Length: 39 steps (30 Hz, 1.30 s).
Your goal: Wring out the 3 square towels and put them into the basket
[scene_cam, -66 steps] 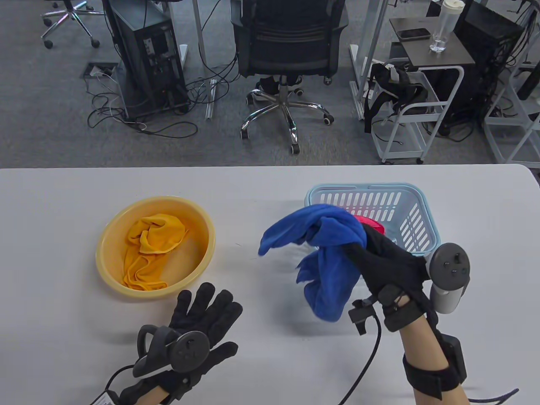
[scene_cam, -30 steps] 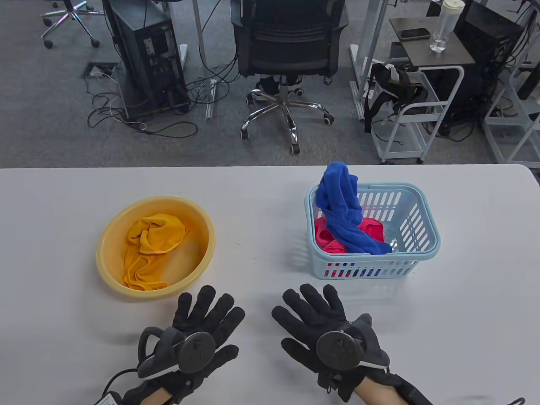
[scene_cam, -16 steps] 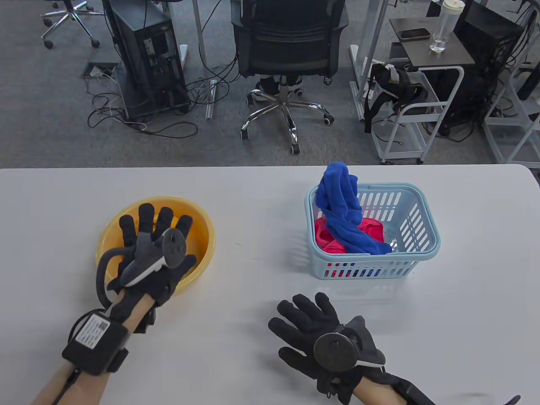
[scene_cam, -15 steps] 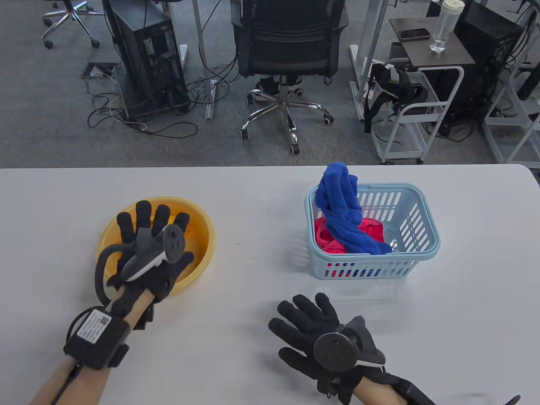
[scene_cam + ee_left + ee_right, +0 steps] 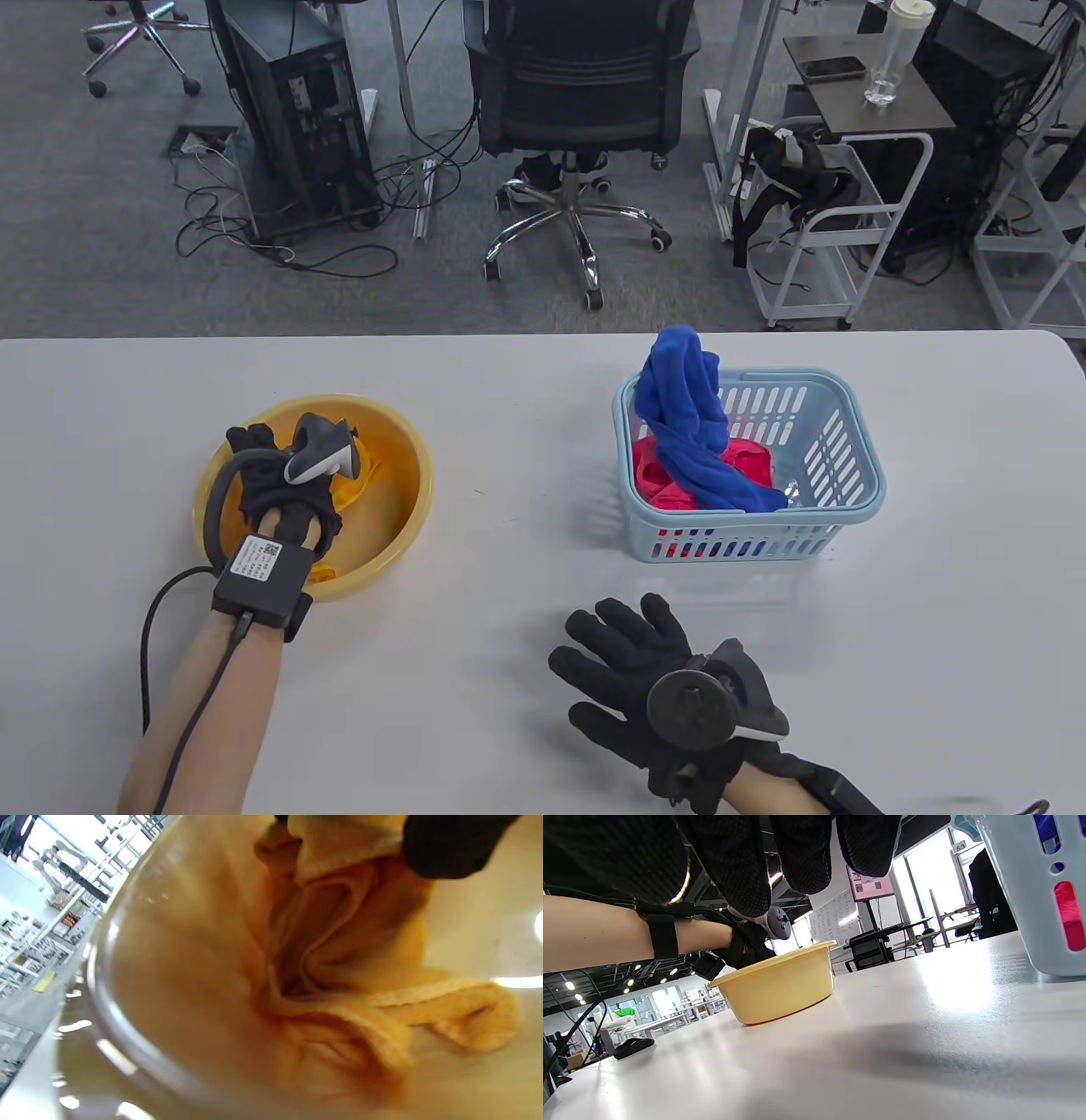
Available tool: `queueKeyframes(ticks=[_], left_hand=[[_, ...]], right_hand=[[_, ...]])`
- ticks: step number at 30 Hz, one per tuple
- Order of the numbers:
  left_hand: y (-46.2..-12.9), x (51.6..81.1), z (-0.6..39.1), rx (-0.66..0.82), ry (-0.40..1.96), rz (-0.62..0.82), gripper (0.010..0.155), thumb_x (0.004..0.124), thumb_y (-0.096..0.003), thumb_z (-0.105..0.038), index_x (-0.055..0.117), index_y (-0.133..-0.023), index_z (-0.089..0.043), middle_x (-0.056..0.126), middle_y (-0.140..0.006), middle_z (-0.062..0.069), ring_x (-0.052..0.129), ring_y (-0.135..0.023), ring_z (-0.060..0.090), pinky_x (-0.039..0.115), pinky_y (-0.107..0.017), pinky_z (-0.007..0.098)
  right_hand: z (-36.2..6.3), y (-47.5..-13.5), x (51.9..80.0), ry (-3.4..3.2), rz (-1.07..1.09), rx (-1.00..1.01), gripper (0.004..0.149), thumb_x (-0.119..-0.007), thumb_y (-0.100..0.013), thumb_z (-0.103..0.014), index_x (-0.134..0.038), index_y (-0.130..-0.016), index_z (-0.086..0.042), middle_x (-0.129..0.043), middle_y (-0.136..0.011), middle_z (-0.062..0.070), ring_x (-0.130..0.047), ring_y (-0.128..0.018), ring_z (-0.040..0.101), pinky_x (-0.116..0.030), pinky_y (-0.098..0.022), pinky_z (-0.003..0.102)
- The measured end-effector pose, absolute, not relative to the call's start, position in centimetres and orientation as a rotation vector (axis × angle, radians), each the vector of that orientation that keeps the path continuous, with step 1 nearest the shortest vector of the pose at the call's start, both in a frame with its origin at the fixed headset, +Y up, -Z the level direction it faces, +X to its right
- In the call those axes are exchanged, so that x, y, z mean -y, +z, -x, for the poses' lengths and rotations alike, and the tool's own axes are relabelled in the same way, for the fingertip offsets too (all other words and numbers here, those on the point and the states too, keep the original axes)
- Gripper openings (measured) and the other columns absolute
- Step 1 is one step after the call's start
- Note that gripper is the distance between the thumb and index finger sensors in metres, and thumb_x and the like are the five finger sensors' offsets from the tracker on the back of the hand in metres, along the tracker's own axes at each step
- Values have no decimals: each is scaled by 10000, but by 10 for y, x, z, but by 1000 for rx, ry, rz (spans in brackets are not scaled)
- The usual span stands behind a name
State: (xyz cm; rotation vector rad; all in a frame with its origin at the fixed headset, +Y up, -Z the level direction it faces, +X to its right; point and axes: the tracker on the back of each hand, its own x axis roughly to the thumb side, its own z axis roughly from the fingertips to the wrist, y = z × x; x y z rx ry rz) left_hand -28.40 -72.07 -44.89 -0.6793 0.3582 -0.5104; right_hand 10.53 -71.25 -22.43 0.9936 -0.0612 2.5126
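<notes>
An orange towel [image 5: 360, 475] lies crumpled in the yellow bowl [image 5: 417, 497] at the left of the table. My left hand [image 5: 254, 458] reaches down into the bowl, fingers curled on the towel. In the left wrist view a black fingertip [image 5: 449, 844] pinches a raised fold of the orange towel [image 5: 339, 955]. The light blue basket [image 5: 857, 509] at the right holds a pink towel [image 5: 655, 477], and a blue towel [image 5: 687, 407] drapes over its back left rim. My right hand [image 5: 628, 654] rests flat on the table in front of the basket, fingers spread and empty.
The white table [image 5: 526, 399] ends at its far edge, with an office chair [image 5: 577, 127], a computer tower [image 5: 297, 119] and a white cart [image 5: 831, 238] on the floor beyond. In the right wrist view the bowl [image 5: 780, 984] stands left and the basket wall [image 5: 1014, 899] right.
My left hand, open above the bowl half a second ago, has dipped in and curled on the orange towel. The right hand has barely shifted. Before that, the blue towel went into the basket.
</notes>
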Motion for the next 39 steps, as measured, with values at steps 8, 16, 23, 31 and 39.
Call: queueKeyframes(ticks=[8,16,23,31,39], left_hand=[[-435,642,292,-306,-327,247,476,667,-503,-541,598,-974,-526,771,-889,-164,580,-1058,207,339,-863,494],[-336,480,285,-21,251,-262,464,675,-519,-547,619,-980,-541,796,-852,-143,651,-1007,214,420,-839,502],[-236,448,206,310,228,-518,467,673,-522,-564,612,-985,-549,807,-840,-158,677,-998,200,446,-835,504],[-192,520,148,363,205,-722,474,694,-502,-611,655,-969,-539,727,-965,-195,603,-1072,229,428,-845,514],[-232,553,171,270,280,-496,459,720,-510,-592,631,-956,-528,663,-1078,-209,505,-1151,294,387,-857,533]], right_hand=[[-110,-225,714,2507,-966,40,611,-707,-538,-560,-694,-1051,-226,-530,-1159,82,-490,-1037,483,-198,-721,696],[-120,-241,693,2316,-841,78,625,-719,-545,-553,-661,-1066,-213,-545,-1152,90,-535,-1016,493,-227,-724,698],[-90,-254,600,1647,-735,47,966,-799,-490,-679,-327,-1143,-146,-441,-1180,127,-535,-1023,508,-292,-723,715],[-69,-247,583,1816,-755,416,538,-739,-565,-460,-733,-999,-143,-835,-957,88,-850,-820,420,-479,-702,676],[-112,-250,570,1884,-684,521,478,-766,-561,-460,-861,-901,-137,-937,-836,77,-934,-715,388,-567,-664,661]])
